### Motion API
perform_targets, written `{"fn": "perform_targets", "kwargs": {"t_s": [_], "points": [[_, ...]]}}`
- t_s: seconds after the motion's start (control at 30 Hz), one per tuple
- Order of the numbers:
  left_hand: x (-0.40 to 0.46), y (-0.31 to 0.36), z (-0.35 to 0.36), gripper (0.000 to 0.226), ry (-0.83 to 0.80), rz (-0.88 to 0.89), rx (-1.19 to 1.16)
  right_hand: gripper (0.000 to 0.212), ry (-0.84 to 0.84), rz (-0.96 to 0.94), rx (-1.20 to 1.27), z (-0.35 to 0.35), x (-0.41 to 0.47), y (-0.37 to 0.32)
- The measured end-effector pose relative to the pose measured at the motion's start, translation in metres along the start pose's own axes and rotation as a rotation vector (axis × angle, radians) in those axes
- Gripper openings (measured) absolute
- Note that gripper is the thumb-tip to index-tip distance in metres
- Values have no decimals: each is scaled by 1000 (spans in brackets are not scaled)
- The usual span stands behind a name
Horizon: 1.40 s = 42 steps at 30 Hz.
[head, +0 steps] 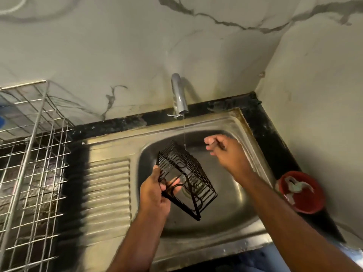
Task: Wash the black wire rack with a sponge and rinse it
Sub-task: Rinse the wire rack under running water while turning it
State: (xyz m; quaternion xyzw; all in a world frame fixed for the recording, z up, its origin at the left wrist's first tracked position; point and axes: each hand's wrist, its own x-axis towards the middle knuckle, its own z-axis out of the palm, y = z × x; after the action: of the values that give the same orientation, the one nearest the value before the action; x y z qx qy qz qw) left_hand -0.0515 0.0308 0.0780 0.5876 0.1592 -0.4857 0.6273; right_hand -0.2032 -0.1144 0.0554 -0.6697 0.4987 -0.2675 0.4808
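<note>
We see the left hand point(155, 190) gripping the black wire rack point(184, 179) over the sink point(225, 218); the right hand point(225, 152), loosely curled, holds nothing; at three o'clock, a red bowl point(302, 193) holds scraps.

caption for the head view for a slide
Left hand holds black wire rack under thin tap stream; right hand empty.

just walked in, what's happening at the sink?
A person is rinsing a black wire rack over the steel sink. The left hand grips the rack at its lower end and tilts it so its top corner meets the thin stream from the tap. The right hand is off the rack, beside the stream, fingers loosely curled and apparently empty. No sponge is visible. A red bowl sits on the counter to the right.
</note>
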Motion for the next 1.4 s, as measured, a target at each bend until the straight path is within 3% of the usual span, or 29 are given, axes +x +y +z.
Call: {"fn": "perform_targets", "kwargs": {"t_s": [0.2,0.37,0.43,0.53,0.63,0.87,0.93,1.03,1.13,1.27,1.4], "points": [[20,24,11,31,-165,-6,182,27,-127,187,509,60,54,-59],[30,36,18,27,-352,9,282,24,-222,588,908,79,85,-76],[33,36,17,21,-385,23,315,23,-259,639,971,78,89,-76],[40,27,16,35,-389,52,342,24,-305,627,971,73,89,-76],[47,20,20,43,-378,115,341,27,-319,549,762,68,84,-79],[51,24,34,22,-468,286,598,35,-452,220,180,37,60,-89],[52,25,35,21,-477,305,634,34,-480,201,117,29,53,-88],[51,25,39,24,-461,291,624,26,-402,129,-54,22,52,-83],[53,25,46,22,-508,274,628,22,-470,77,-53,21,51,-76],[59,30,59,26,-495,228,654,17,-272,-77,-261,17,54,-58],[71,40,72,23,-424,177,616,27,-288,-91,-426,19,42,-41]]}}
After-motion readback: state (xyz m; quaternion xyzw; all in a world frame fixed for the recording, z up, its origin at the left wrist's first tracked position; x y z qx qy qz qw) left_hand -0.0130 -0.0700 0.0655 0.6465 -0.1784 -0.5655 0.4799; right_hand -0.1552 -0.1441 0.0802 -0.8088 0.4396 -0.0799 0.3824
